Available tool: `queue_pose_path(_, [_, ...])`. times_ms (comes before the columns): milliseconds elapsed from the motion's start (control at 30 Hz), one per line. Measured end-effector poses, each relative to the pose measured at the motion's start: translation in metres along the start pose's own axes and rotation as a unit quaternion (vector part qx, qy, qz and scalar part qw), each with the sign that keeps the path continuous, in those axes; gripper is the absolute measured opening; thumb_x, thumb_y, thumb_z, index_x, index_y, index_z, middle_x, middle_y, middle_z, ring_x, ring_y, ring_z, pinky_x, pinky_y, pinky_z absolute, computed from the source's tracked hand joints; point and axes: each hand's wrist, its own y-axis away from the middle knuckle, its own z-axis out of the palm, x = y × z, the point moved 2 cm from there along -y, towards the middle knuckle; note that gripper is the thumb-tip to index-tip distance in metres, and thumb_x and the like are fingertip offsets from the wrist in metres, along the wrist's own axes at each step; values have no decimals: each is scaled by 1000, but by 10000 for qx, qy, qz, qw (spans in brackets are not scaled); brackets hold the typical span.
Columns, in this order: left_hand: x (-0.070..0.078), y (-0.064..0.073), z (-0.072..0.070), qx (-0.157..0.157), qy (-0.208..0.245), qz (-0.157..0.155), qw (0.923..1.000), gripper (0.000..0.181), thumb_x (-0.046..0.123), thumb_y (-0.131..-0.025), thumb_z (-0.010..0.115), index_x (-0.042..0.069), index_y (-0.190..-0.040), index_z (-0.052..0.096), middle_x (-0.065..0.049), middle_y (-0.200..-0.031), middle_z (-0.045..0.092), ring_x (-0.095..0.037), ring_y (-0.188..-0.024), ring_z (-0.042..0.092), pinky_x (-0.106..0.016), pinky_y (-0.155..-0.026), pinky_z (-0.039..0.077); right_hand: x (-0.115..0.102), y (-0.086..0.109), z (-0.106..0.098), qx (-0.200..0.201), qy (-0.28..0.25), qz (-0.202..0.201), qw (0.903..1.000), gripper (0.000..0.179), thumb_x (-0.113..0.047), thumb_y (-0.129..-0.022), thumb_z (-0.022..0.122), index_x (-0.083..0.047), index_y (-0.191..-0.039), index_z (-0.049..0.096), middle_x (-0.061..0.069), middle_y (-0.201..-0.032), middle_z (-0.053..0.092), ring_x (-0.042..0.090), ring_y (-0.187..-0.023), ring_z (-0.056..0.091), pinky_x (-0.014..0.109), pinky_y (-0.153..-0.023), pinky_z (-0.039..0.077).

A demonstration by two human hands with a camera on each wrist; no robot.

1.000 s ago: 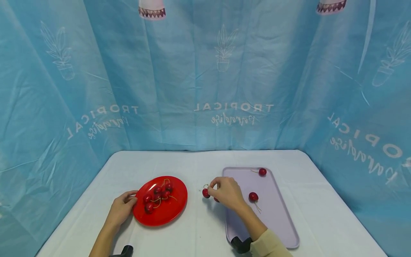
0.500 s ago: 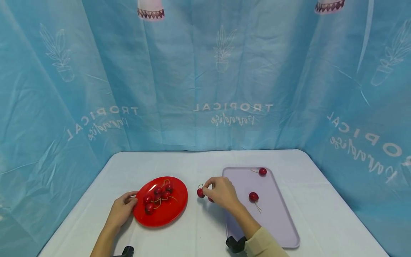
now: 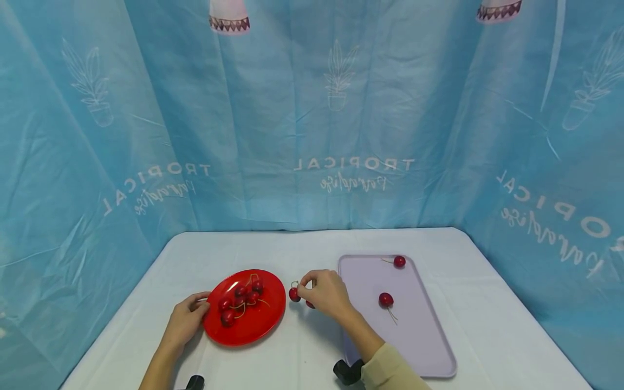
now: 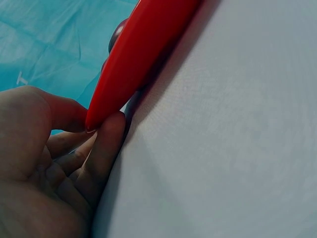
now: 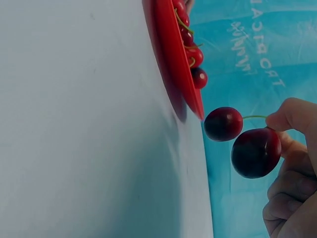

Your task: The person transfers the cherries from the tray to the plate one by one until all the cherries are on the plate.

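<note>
My left hand [image 3: 186, 318] pinches the left rim of a red plate [image 3: 263, 319], thumb above and a finger beneath, as the left wrist view shows. Several dark red cherries [image 3: 240, 291] with green stems lie on the plate. Just right of the plate, my right hand [image 3: 325, 292] pinches a pair of cherries [image 5: 256, 153] by their stems between thumb and fingertip. Both hang above the white table; in the head view one of the pair is partly hidden behind my fingers. Where the stems meet is covered by the fingertips.
A pale lilac tray [image 3: 419, 341] lies at the right, partly under my right forearm. Two cherries rest on it, one cherry [image 3: 399, 262] by the far edge and another cherry [image 3: 385, 299] near the middle. A blue printed curtain [image 3: 292, 108] surrounds the white table [image 3: 302, 244].
My right hand has moved left with the pair of cherries, away from the tray and closer to the plate. The left hand keeps its hold on the plate rim.
</note>
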Motion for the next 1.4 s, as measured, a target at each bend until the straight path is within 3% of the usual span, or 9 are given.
queue_pose_path(433, [5,4,-2,11,-30,17,10000,40,17,-97,50,-3,-132,51,-26,-119,59,-36,-106,58,-40,-84,54,-7,-6,10,14,-87,108,9999,7,-26,-84,65,-21,-80,69,-9,-48,51,11,-41,49,27,-38,41])
queue_pose_path(900, [5,5,-1,0,-4,59,10000,39,16,-97,49,-3,-132,51,-26,-119,59,-35,-106,58,-39,-85,54,-17,-14,28,-74,-881,503,9948,6,-23,-82,67,-18,-79,71,-3,-50,52,13,-43,50,27,-42,41])
queue_pose_path(1067, [4,3,0,-1,-52,50,10000,39,15,-97,50,-3,-132,51,-26,-119,59,-34,-105,58,-40,-85,54,-16,-18,35,-92,-899,668,9937,7,-24,-83,68,-19,-78,71,-3,-51,53,13,-44,50,26,-43,42])
queue_pose_path(1167, [2,3,0,4,-43,51,10000,39,15,-97,50,-3,-132,51,-25,-118,59,-33,-104,59,-38,-83,54,-15,-19,40,-120,-912,763,9928,8,-25,-83,68,-19,-78,70,-3,-51,54,13,-44,52,26,-44,45])
queue_pose_path(1400, [0,1,1,11,211,112,9997,38,12,-97,49,-4,-132,50,-25,-116,60,-30,-98,62,-28,-71,56,-18,-22,48,52,-997,574,9934,9,-22,-83,69,-15,-80,72,-3,-50,53,13,-42,52,26,-41,45])
